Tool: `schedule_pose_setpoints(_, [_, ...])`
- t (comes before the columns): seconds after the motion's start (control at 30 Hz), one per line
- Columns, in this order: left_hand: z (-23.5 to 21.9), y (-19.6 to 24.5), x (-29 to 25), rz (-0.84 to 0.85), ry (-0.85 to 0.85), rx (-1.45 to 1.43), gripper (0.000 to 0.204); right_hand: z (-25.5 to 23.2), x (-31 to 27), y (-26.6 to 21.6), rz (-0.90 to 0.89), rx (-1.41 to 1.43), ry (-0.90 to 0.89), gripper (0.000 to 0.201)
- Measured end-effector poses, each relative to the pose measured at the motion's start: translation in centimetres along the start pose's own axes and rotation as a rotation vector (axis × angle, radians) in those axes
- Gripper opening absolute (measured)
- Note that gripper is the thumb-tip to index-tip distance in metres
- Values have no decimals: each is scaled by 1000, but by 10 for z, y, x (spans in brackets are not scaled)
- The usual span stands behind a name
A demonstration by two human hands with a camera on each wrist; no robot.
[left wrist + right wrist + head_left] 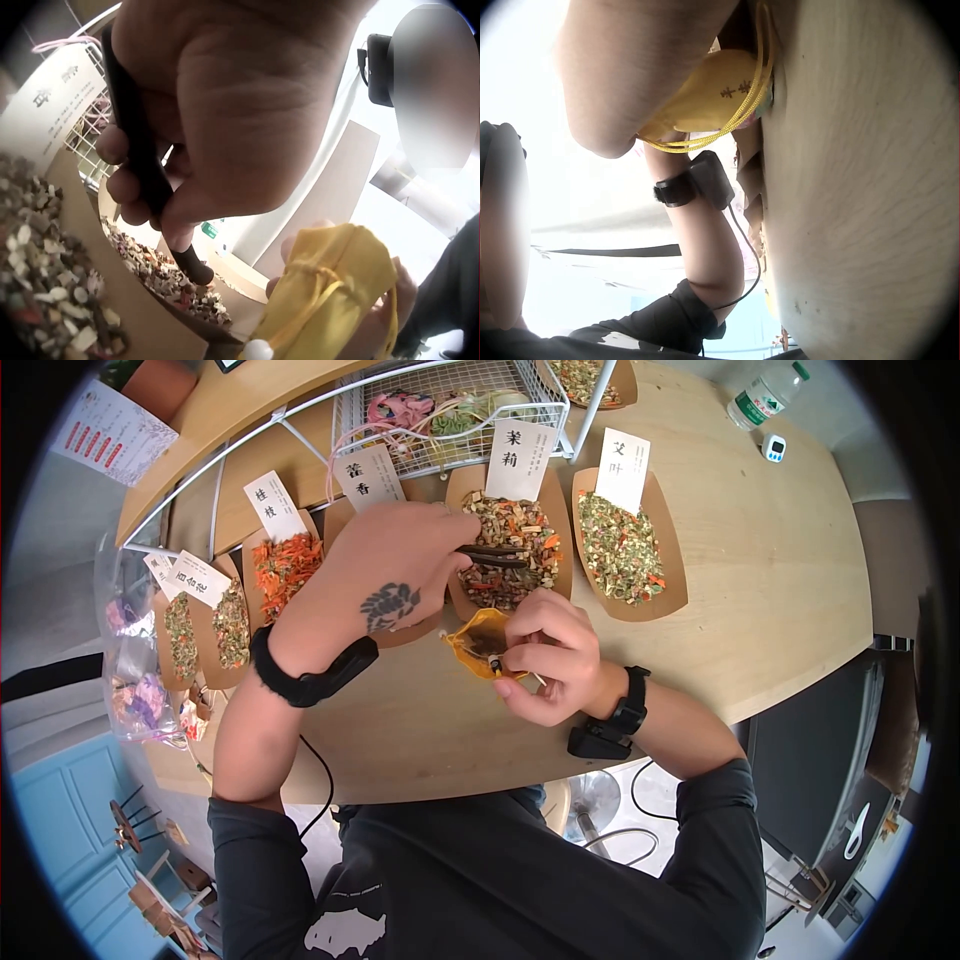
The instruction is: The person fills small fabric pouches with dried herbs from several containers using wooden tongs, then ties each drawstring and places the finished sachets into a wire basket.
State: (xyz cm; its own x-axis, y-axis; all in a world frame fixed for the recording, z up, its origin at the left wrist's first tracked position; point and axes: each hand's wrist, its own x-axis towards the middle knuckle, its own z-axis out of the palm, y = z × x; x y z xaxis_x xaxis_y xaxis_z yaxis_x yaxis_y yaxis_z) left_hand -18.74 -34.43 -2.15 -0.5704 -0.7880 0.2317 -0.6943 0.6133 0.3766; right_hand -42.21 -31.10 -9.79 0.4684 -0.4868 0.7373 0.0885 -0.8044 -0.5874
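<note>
My left hand (395, 575) grips dark tongs (495, 563), their tips over the chopped dried herbs (545, 545) in a brown paper tray (564, 520). In the left wrist view, the thumb and fingers curl round the dark tongs (146, 161), which point down at the herbs. Just in front of that tray, my right hand (555, 655) pinches the rim of a yellow drawstring pouch (462, 647). The pouch's mouth faces up, with dark material showing inside. Yellow cords hang from the pouch (705, 97) in the right wrist view.
More paper trays of dried herbs with white label cards stand to the left, and another tray (675, 585) is at the right. Behind them is a white wire basket (450, 465). A water bottle (765, 398) and a small timer (773, 448) are at the far right.
</note>
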Motion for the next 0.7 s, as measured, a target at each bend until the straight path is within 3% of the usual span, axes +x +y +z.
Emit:
schedule_pose_setpoints(0.2, [-50,24,-17,-61,1,-109,16,0,0,2,7,-22,23,20])
schedule_pose_setpoints(0.3, [-60,32,-29,-74,-123,-122,18,0,0,3,-8,-18,30,20])
schedule_pose_setpoints(0.43, [-59,37,-34,-143,-167,-177,18,1,0,3,-20,-8,25,19])
schedule_pose_setpoints(0.53, [-57,26,-25,-170,-80,-147,18,2,-1,2,-15,0,17,18])
schedule_pose_setpoints(0.7, [-20,-5,5,-192,-50,84,19,1,1,1,-16,15,-8,18])
